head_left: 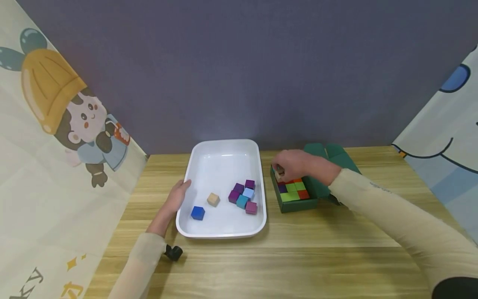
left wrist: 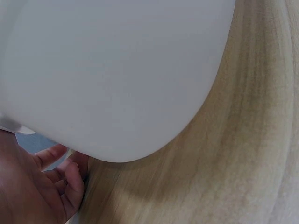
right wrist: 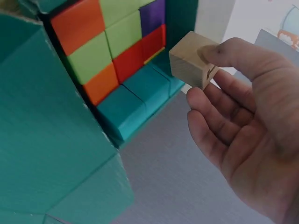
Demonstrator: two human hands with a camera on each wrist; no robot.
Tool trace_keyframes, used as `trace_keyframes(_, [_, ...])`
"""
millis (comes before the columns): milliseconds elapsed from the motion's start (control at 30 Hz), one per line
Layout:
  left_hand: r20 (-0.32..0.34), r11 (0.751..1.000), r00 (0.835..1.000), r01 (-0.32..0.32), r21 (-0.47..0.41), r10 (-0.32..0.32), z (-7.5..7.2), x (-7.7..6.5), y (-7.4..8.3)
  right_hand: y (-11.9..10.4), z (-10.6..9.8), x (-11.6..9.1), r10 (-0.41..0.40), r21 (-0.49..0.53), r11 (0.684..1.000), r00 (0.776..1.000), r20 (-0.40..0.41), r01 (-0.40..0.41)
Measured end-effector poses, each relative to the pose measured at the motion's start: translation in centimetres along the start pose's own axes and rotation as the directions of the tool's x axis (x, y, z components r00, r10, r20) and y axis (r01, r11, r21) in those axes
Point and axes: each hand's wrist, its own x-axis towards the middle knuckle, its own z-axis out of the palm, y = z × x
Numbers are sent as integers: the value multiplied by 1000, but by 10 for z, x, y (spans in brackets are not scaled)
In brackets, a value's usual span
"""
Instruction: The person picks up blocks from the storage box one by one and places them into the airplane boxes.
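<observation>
My right hand [head_left: 293, 164] pinches a plain wooden cube [right wrist: 194, 58] between thumb and fingers, over the far left corner of a green cardboard box [head_left: 298, 205]. A dark mark shows on one face of that cube. Coloured cubes [right wrist: 124, 44] in orange, red, lime green and purple fill part of the box, with a row of teal cubes [right wrist: 135, 100] along one side. At the left rim of a white tray [head_left: 224, 230], my left hand [head_left: 177, 195] holds on with the thumb over the edge; its other fingers [left wrist: 72, 186] curl beside the outer wall.
Inside the tray lie a blue cube [head_left: 198, 213], a wooden cube [head_left: 213, 199] and a cluster of purple, pink and blue cubes [head_left: 239, 199]. The box's open lid [head_left: 317, 185] spreads to the right. A grey-blue panel [head_left: 261, 74] borders the wooden table [head_left: 298, 257] at the back.
</observation>
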Motion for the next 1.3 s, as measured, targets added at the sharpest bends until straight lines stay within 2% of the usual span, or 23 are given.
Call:
trace_keyframes(167, [-25,999,999,-34,15,34,-1,13,-16,6,7,5,13,-32,999,1000,-3,-13])
trace_keyframes(300, [-34,999,998,-51,12,51,0,18,-19,11,12,9,35,-32,999,999,-3,-35])
trace_keyframes(667, [-32,999,999,-37,13,38,0,18,-17,15,20,12,50,-18,999,999,-15,-51])
trace_keyframes(800, [-36,999,998,-46,6,46,2,18,-14,16,22,10,53,-20,998,998,-34,-54])
trace_keyframes(833, [-30,999,998,-47,3,47,2,15,-10,17,23,10,54,-22,998,998,-39,-55])
trace_keyframes(1033, [-28,998,998,-55,4,55,3,15,-11,18,27,8,43,-24,999,997,-72,-45])
trace_keyframes(1067, [-32,998,998,-55,8,55,2,18,-17,17,27,8,38,-24,999,996,-76,-40])
trace_keyframes(1167, [-31,999,998,-46,26,47,1,14,-20,7,24,10,16,-24,1000,996,-89,-18])
trace_keyframes(1300, [-44,998,998,-50,42,52,-1,13,-21,-23,10,20,-11,-31,999,995,-98,8])
